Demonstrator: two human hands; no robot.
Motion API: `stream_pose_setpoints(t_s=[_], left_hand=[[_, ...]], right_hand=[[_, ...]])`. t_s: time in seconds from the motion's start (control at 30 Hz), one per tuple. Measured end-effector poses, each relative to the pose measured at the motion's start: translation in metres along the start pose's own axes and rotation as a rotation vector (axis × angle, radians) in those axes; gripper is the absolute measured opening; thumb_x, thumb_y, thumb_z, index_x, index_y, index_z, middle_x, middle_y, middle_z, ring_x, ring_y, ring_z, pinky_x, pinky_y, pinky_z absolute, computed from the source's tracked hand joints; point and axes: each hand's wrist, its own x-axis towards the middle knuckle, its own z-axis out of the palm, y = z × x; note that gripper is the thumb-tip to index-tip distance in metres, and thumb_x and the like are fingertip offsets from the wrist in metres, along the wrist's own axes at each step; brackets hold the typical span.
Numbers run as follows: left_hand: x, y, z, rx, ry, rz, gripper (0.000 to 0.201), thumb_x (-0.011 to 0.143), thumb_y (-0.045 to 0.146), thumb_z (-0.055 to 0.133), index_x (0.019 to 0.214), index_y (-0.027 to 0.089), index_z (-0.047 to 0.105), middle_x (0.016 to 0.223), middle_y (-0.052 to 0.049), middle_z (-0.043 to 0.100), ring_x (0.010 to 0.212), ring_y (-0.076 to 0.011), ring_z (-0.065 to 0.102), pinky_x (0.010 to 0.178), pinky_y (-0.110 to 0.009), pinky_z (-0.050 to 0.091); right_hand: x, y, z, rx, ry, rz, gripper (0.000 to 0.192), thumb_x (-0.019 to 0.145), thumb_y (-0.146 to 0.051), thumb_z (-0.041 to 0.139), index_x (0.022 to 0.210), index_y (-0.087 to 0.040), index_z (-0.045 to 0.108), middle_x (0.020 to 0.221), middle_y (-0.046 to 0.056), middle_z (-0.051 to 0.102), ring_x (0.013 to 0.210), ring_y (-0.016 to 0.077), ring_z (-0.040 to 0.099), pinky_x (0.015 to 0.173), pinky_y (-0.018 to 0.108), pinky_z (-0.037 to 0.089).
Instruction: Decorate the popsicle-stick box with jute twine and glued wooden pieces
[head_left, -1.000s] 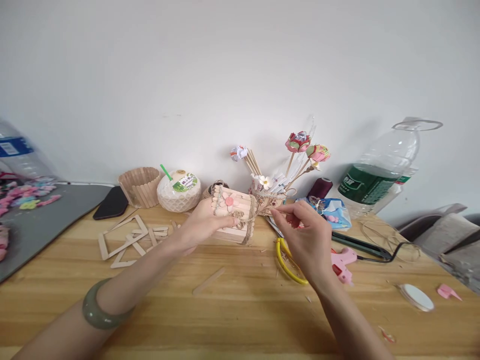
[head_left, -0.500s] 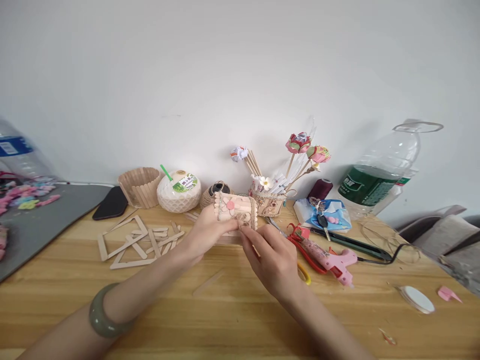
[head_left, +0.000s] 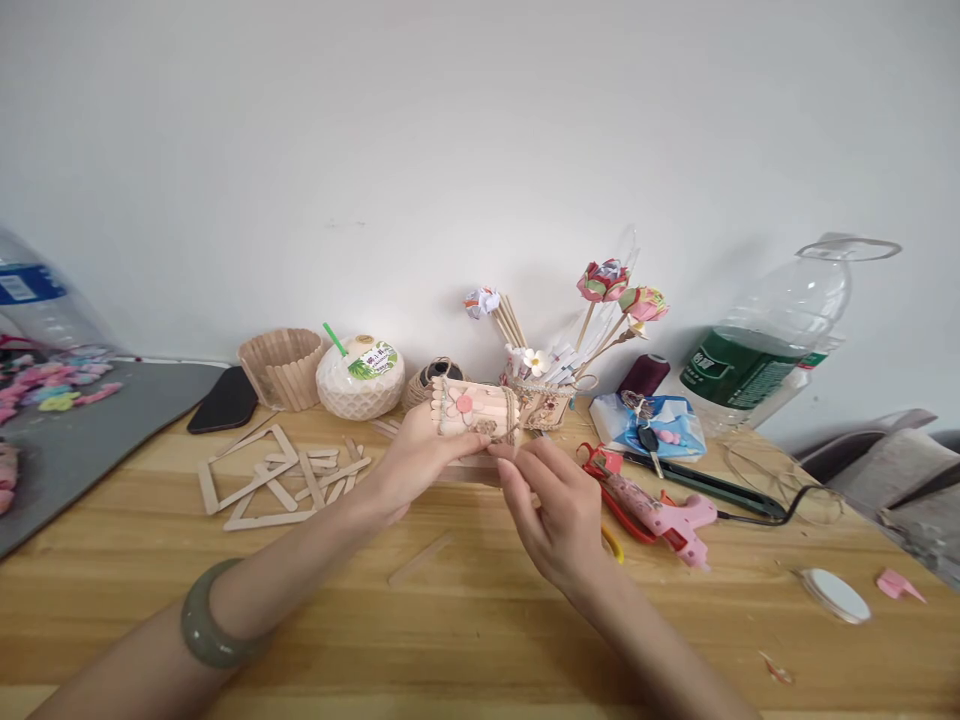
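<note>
Left hand (head_left: 416, 462) grips popsicle-stick box (head_left: 475, 412), pale flat wood slats, twine-wrapped, lifted above woodgrain tabletop (head_left: 465, 620). Right hand (head_left: 559, 505) fingertips pinch twine at box's lower right corner. Pink glue gun (head_left: 660, 517) right of box.

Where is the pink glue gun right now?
The pink glue gun lies on the wooden table, just right of the person's right hand, beside the red-handled scissors and in front of the blue packet.
</note>
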Motion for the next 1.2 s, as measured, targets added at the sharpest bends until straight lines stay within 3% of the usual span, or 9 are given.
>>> stream_pose_setpoints(t_s=[0.17,0.3,0.43,0.67,0.83,1.07,1.2], left_hand=[[0.0,0.001,-0.001,0.038,0.027,-0.015,0.027,0.073,0.017,0.063,0.1,0.017,0.063,0.104,-0.005,0.068,0.1,-0.0233,0.06,0.089,-0.034,0.045],[0.001,0.0,-0.003,0.068,0.053,-0.019,0.03,0.071,0.016,0.063,0.102,0.017,0.062,0.104,-0.006,0.068,0.1,-0.024,0.06,0.088,-0.035,0.045],[0.001,0.001,-0.002,0.079,0.044,-0.013,0.032,0.071,0.014,0.062,0.103,0.016,0.061,0.108,-0.007,0.066,0.102,-0.0247,0.059,0.09,-0.036,0.044],[0.0,0.006,-0.002,0.04,0.039,-0.016,0.032,0.07,0.013,0.063,0.102,0.014,0.061,0.106,-0.008,0.067,0.101,-0.0245,0.06,0.089,-0.035,0.045],[0.001,0.009,-0.004,0.012,-0.01,-0.005,0.034,0.07,0.013,0.063,0.104,0.014,0.061,0.107,-0.007,0.067,0.104,-0.0239,0.058,0.09,-0.034,0.044],[0.001,0.008,-0.004,0.058,-0.03,-0.05,0.031,0.069,0.014,0.064,0.099,0.014,0.064,0.105,-0.008,0.068,0.101,-0.0246,0.06,0.089,-0.035,0.045],[0.0,0.005,-0.004,0.061,-0.048,-0.079,0.034,0.069,0.014,0.063,0.103,0.012,0.063,0.107,-0.01,0.067,0.102,-0.0255,0.059,0.091,-0.037,0.044]], right_hand=[[0.006,0.002,-0.006,0.422,0.062,0.373,0.034,0.091,-0.023,0.033,0.072,-0.018,0.06,0.064,0.001,0.055,0.061,0.0134,0.052,0.055,0.025,0.043],[0.011,0.01,-0.005,0.55,0.086,0.565,0.015,0.083,-0.024,0.049,0.083,-0.018,0.063,0.069,0.001,0.059,0.062,0.0129,0.054,0.052,0.022,0.044],[0.009,0.013,0.0,0.503,0.067,0.514,0.014,0.079,-0.024,0.057,0.091,-0.02,0.063,0.08,0.003,0.064,0.068,0.0139,0.058,0.057,0.025,0.048],[0.012,0.01,-0.007,0.454,-0.019,0.268,0.02,0.082,-0.011,0.048,0.084,-0.022,0.064,0.085,0.003,0.062,0.08,0.0151,0.058,0.067,0.027,0.048],[0.017,0.013,-0.013,0.414,-0.101,0.137,0.024,0.08,-0.007,0.052,0.087,-0.024,0.067,0.091,0.004,0.061,0.087,0.0164,0.057,0.077,0.033,0.047],[0.017,0.017,-0.016,0.52,-0.12,0.153,0.018,0.08,-0.012,0.057,0.088,-0.023,0.069,0.09,0.004,0.067,0.084,0.0167,0.062,0.074,0.031,0.05],[0.014,0.017,-0.015,0.535,-0.067,0.285,0.015,0.079,-0.015,0.06,0.093,-0.021,0.062,0.079,0.002,0.069,0.069,0.0147,0.064,0.063,0.027,0.052]])
